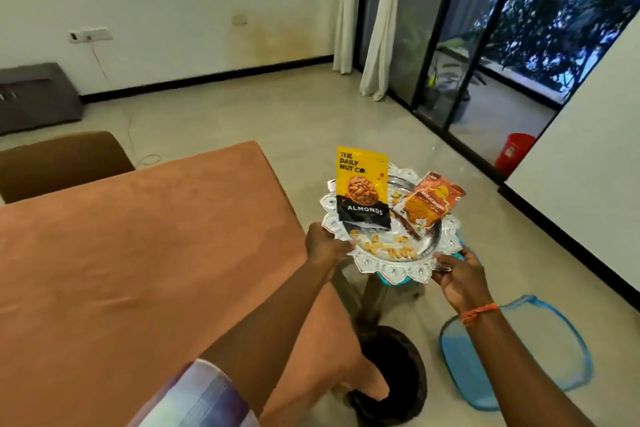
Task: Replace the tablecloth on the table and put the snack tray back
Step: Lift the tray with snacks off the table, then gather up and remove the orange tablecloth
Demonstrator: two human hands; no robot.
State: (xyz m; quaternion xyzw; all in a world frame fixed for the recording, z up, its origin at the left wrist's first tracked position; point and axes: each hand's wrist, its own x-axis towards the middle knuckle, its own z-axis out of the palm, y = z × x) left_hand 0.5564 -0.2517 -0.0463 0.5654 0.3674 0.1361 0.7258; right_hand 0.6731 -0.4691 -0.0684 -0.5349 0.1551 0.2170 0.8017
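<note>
An orange-brown tablecloth (pixel 145 253) covers the table on the left, one corner hanging down at the near right. To the right of the table's edge is a round silver snack tray (pixel 381 267) with a scalloped rim. On it stand a yellow and black almonds packet (pixel 362 189) and an orange snack packet (pixel 427 206), with loose nuts (pixel 401 251) scattered around them. My left hand (pixel 325 246) grips the tray's left rim. My right hand (pixel 459 276) grips its near right rim. Something blue shows just below the tray.
A brown chair (pixel 62 163) stands at the table's far left. A dark round stool (pixel 391 367) sits on the floor below the tray, a blue mesh basket (pixel 512 350) to its right. A red bucket (pixel 512 152) stands by the glass doors.
</note>
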